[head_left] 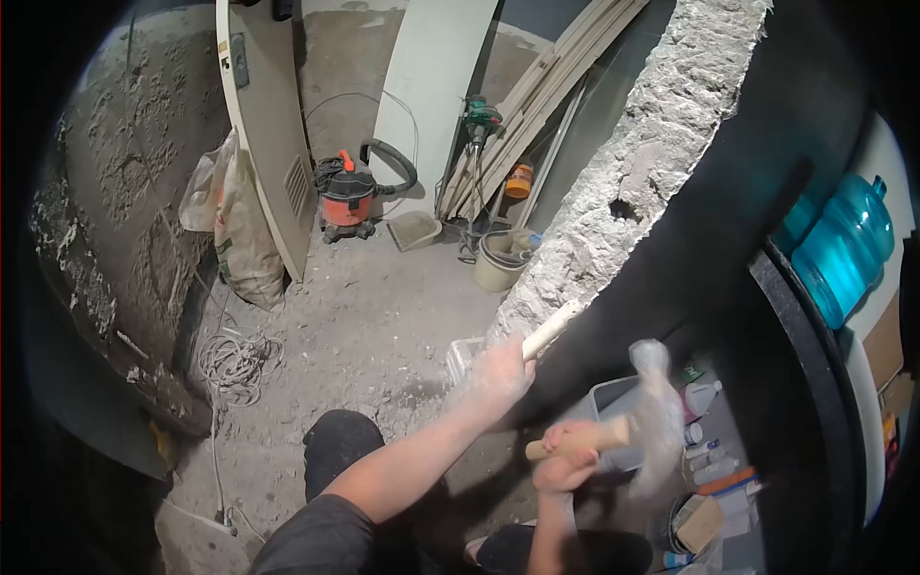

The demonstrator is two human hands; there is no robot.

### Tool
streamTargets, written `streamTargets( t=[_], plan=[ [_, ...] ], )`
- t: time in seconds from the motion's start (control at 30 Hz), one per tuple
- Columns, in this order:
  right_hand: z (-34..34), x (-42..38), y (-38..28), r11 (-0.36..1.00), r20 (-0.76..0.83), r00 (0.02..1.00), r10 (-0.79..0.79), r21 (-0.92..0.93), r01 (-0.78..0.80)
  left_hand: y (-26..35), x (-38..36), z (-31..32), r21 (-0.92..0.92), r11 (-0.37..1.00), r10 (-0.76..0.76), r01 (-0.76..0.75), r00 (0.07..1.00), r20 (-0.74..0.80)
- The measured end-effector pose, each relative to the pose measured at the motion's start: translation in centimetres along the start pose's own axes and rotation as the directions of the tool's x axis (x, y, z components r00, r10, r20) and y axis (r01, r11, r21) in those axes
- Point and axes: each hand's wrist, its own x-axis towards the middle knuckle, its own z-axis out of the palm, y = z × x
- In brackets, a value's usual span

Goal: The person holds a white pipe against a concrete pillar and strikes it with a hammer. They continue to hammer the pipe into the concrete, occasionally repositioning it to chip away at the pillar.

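Note:
My left hand (pixel 500 372) is closed around a pale, stick-like tool (pixel 551 331), whose far end meets the lower part of the rough, broken wall edge (pixel 632 163). Lower and to the right, my right hand (pixel 567 460) grips the light wooden handle (pixel 599 437) of a hammer-like tool. Its head (pixel 658 412) is blurred and looks wrapped in clear plastic. The two hands are apart. A dark hole shows in the wall edge above them.
An orange and black vacuum (pixel 347 199) stands on the dusty floor near a leaning door (pixel 268 125). Coiled cable (pixel 240 367) lies at left. A bucket (pixel 500 264) stands behind the wall edge. Blue water jugs (pixel 843 249) and bottles (pixel 704 395) are at right.

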Motion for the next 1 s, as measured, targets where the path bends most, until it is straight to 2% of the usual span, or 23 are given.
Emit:
streamTargets(
  t=[0.03, 0.07, 0.1, 0.13, 0.2, 0.27, 0.33, 0.37, 0.47, 0.5, 0.53, 0.6, 0.67, 0.7, 0.73, 0.77, 0.8, 0.83, 0.87, 0.9, 0.93, 0.97, 1.0],
  plan=[
    [-0.8, -0.6, 1.0, 0.969, 0.057, 0.975, 0.213, -0.140, -0.204, 0.0, 0.0, 0.1, -0.016, 1.000, -0.008, 0.008, 1.000, -0.027],
    [-1.4, -0.9, 2.0, 0.879, 0.083, 0.904, 0.420, -0.286, -0.382, 0.1, 0.0, 0.2, -0.034, 0.999, -0.016, 0.014, 0.998, -0.056],
    [-1.0, -0.4, 2.0, 0.785, 0.074, 0.821, 0.566, -0.352, -0.509, 0.4, -0.1, -0.3, -0.036, 0.999, -0.011, 0.009, 0.998, -0.060],
    [-0.8, -0.4, 1.3, 0.790, 0.077, 0.825, 0.560, -0.350, -0.503, 0.6, -0.2, -1.1, -0.060, 0.998, -0.013, 0.010, 0.999, -0.044],
    [-0.5, -0.5, -0.5, 0.766, -0.009, 0.781, 0.624, -0.194, -0.613, 0.6, 0.2, -1.5, -0.085, 0.996, -0.019, 0.016, 0.999, -0.042],
    [-1.2, -1.3, -0.2, 0.859, 0.021, 0.859, 0.512, -0.043, -0.511, 0.0, 0.1, -0.9, -0.116, 0.992, -0.046, 0.043, 0.999, -0.026],
    [0.7, -0.4, -1.8, 0.987, -0.020, 0.989, 0.147, -0.066, -0.149, -0.1, 0.2, -1.1, -0.143, 0.989, -0.045, 0.043, 0.999, -0.006],
    [1.0, 0.0, -1.4, 0.997, -0.041, 0.998, -0.041, -0.064, 0.038, -0.1, 0.4, -1.3, -0.173, 0.984, -0.032, 0.033, 0.999, 0.010],
    [1.1, -0.3, -0.6, 0.980, 0.054, 0.992, -0.113, -0.156, 0.120, -0.8, 1.0, -1.4, -0.266, 0.964, 0.003, 0.008, 0.999, 0.039],
    [0.2, -0.9, 1.9, 0.917, 0.064, 0.987, -0.147, -0.365, 0.160, -1.1, 1.1, -1.4, -0.266, 0.964, 0.005, 0.005, 0.999, 0.038],
    [-0.8, -0.7, 2.6, 0.827, 0.257, 0.966, 0.002, -0.543, 0.142, -1.5, 1.4, -1.4, -0.293, 0.956, 0.026, -0.012, 0.999, 0.047],
    [0.3, -1.1, 1.9, 0.787, 0.046, 0.937, 0.346, -0.559, -0.263, -2.4, 1.9, -1.1, -0.315, 0.948, 0.054, -0.036, 0.997, 0.047],
    [-0.8, -3.0, 4.1, 0.801, 0.046, 0.982, 0.181, -0.587, -0.120, -3.3, 2.6, -0.8, -0.296, 0.949, 0.128, -0.111, 0.991, 0.041],
    [-2.5, -4.1, 6.6, 0.829, 0.125, 0.992, -0.013, -0.553, 0.080, -3.4, 2.7, -1.1, -0.284, 0.956, 0.107, -0.070, 0.987, 0.118],
    [-3.1, -4.0, 6.5, 0.826, 0.121, 0.993, -0.011, -0.559, 0.077, -3.7, 2.8, -1.2, -0.286, 0.956, 0.108, -0.068, 0.986, 0.125],
    [-3.5, -3.9, 6.4, 0.783, 0.218, 0.956, -0.195, -0.553, 0.285, -3.9, 3.1, -1.3, -0.321, 0.944, 0.121, -0.073, 0.984, 0.132],
    [-3.6, -3.7, 6.2, 0.700, 0.310, 0.876, -0.370, -0.527, 0.482, -4.1, 3.5, -1.4, -0.355, 0.931, 0.140, -0.083, 0.981, 0.138],
    [-2.6, -2.5, 5.0, 0.638, 0.435, 0.813, -0.388, -0.509, 0.577, -4.5, 4.0, -1.2, -0.251, 0.966, 0.110, -0.062, 0.977, 0.181],
    [-1.5, -1.9, 4.0, 0.847, 0.386, 0.899, -0.207, -0.389, 0.362, -4.8, 4.3, -0.8, -0.252, 0.965, 0.120, -0.072, 0.976, 0.180],
    [-1.5, -2.9, 4.5, 0.824, 0.302, 0.953, 0.020, -0.545, 0.155, -5.2, 4.2, -0.3, -0.249, 0.964, 0.128, -0.088, 0.981, 0.149],
    [-1.8, -3.6, 5.8, 0.741, 0.185, 0.954, 0.236, -0.669, -0.054, -4.6, 4.1, -0.7, -0.248, 0.963, 0.134, -0.103, 0.984, 0.114],
    [-2.0, -3.3, 8.0, 0.649, 0.219, 0.974, 0.052, -0.749, 0.133, -4.1, 3.6, -1.0, -0.209, 0.977, 0.075, -0.050, 0.990, 0.118],
    [-1.1, -2.7, 6.3, 0.670, 0.207, 0.975, 0.075, -0.735, 0.105, -3.4, 3.2, -1.4, -0.215, 0.975, 0.074, -0.049, 0.991, 0.113]
  ],
)
